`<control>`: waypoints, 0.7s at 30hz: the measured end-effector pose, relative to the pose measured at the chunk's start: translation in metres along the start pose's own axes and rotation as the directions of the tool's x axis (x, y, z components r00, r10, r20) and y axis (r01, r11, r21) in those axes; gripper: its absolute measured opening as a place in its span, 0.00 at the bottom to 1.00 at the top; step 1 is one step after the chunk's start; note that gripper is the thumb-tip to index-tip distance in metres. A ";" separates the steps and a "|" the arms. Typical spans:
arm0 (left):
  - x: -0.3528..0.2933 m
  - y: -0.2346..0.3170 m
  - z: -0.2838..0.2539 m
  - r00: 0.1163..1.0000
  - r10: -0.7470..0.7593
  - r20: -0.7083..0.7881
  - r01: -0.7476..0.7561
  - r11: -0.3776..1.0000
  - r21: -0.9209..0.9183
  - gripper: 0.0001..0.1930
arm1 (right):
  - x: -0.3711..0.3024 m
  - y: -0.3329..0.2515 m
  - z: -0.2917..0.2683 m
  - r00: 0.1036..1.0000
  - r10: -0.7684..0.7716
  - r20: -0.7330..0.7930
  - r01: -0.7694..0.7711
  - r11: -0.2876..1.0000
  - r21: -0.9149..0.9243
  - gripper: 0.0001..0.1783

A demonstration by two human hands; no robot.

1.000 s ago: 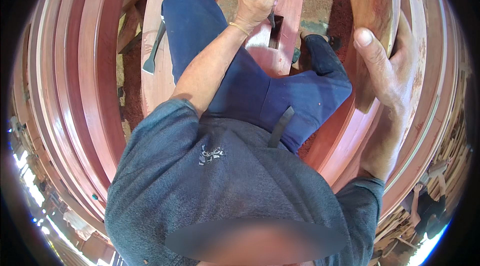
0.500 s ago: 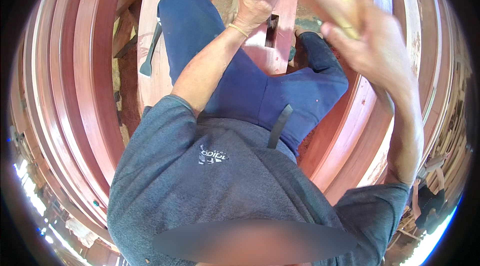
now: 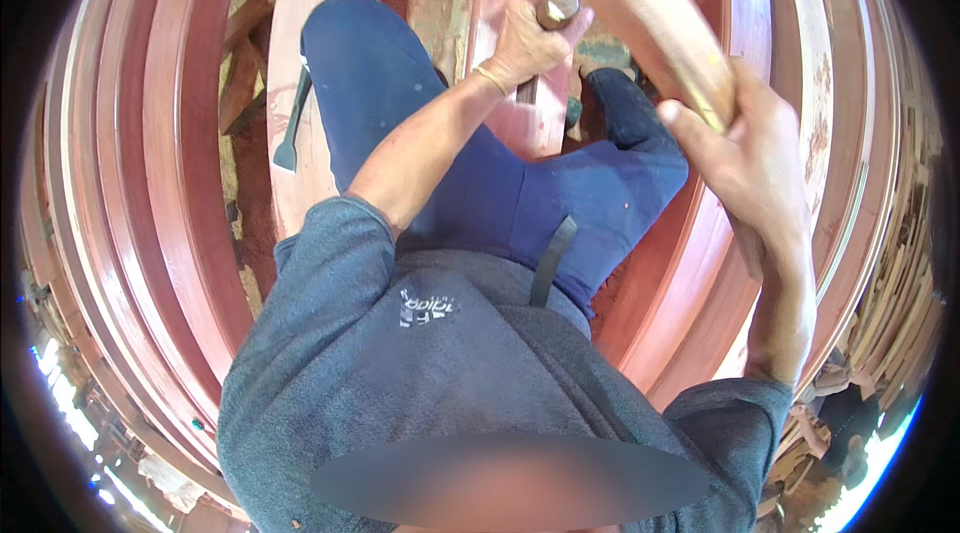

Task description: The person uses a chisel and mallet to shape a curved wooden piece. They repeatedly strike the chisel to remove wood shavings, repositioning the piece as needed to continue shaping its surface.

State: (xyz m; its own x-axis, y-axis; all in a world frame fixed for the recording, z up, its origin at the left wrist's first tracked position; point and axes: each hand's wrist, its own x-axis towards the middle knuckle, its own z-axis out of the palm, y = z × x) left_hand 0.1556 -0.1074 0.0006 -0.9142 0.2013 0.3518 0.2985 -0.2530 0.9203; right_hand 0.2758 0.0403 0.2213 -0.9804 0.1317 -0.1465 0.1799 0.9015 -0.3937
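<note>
The left hand [image 3: 525,43] wraps its fingers tight round a chisel [image 3: 545,28] standing on the red board [image 3: 520,103] between the knees, while the right hand [image 3: 760,148] grips a raised wooden mallet [image 3: 640,13], so chopping looks underway and a square blow on the chisel's top seems needed.

This is looking like a woodworking shop. Long reddish planks [image 3: 180,183] and moulded timber frames [image 3: 800,133] are lying stacked on both sides, red sawdust [image 3: 255,183] is covering the gaps between them, a spare chisel [image 3: 292,128] is resting on a board, and offcuts are piling up at the right edge.
</note>
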 end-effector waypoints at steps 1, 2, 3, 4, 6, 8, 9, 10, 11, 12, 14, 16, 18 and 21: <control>-0.001 0.004 -0.002 0.999 -0.047 -0.014 0.048 0.991 0.128 0.06 | -0.007 0.005 -0.003 1.000 0.020 -0.008 -0.020 0.998 0.067 0.31; 0.000 0.009 -0.005 0.997 -0.068 -0.020 0.068 0.998 -0.006 0.07 | -0.015 0.009 -0.008 0.999 0.037 -0.021 -0.034 0.990 0.136 0.32; 0.003 0.014 -0.009 0.994 -0.101 -0.051 0.095 0.989 -0.117 0.08 | -0.020 0.012 -0.011 0.997 0.034 -0.067 -0.019 0.977 0.212 0.34; 0.009 0.018 -0.015 0.991 -0.016 -0.135 0.016 1.000 -0.004 0.09 | -0.026 0.015 -0.014 0.993 0.072 -0.090 -0.040 0.948 0.315 0.36; 0.015 0.024 -0.022 0.964 -0.143 -0.222 0.127 0.988 -0.085 0.11 | -0.033 0.018 -0.019 0.986 0.122 -0.115 -0.070 0.922 0.380 0.39; 0.018 0.027 -0.029 0.980 -0.171 -0.100 0.157 0.978 -0.136 0.11 | -0.033 0.018 -0.021 0.979 0.179 -0.097 -0.131 0.920 0.369 0.40; 0.017 0.026 -0.031 0.987 -0.143 -0.070 0.130 0.979 -0.158 0.11 | -0.031 0.017 -0.021 0.976 0.194 -0.100 -0.145 0.917 0.371 0.40; 0.015 0.025 -0.032 0.993 -0.114 -0.041 0.104 0.978 -0.180 0.11 | -0.030 0.016 -0.021 0.972 0.210 -0.101 -0.159 0.914 0.372 0.40; 0.013 0.022 -0.032 0.990 -0.132 -0.056 0.121 0.977 -0.178 0.11 | -0.028 0.016 -0.021 0.975 0.199 -0.099 -0.147 0.911 0.386 0.40; 0.010 0.019 -0.032 0.986 -0.154 -0.068 0.140 0.974 -0.177 0.11 | -0.027 0.015 -0.021 0.977 0.192 -0.095 -0.139 0.906 0.400 0.40; 0.005 0.012 -0.031 0.984 -0.154 -0.094 0.138 0.978 -0.155 0.10 | -0.026 0.013 -0.021 0.980 0.168 -0.109 -0.110 0.906 0.408 0.40; 0.002 0.007 -0.032 0.988 -0.096 -0.123 0.082 0.990 -0.111 0.10 | -0.027 0.010 -0.022 0.984 0.078 -0.162 -0.004 0.909 0.416 0.40; -0.001 0.006 -0.033 0.989 -0.093 -0.118 0.075 0.986 -0.147 0.10 | -0.028 0.004 -0.022 0.982 0.131 -0.137 -0.065 0.913 0.403 0.47; -0.004 0.009 -0.033 0.986 -0.136 -0.098 0.121 0.982 -0.145 0.08 | -0.019 -0.009 -0.016 0.992 0.079 -0.095 -0.035 0.918 0.395 0.47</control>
State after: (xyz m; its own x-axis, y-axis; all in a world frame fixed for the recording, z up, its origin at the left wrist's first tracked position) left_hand 0.1527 -0.1420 0.0022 -0.9687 0.1404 0.2049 0.1425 -0.3612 0.9215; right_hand 0.2920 0.0362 0.2421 -0.9663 0.2412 -0.0903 0.2315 0.6598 -0.7149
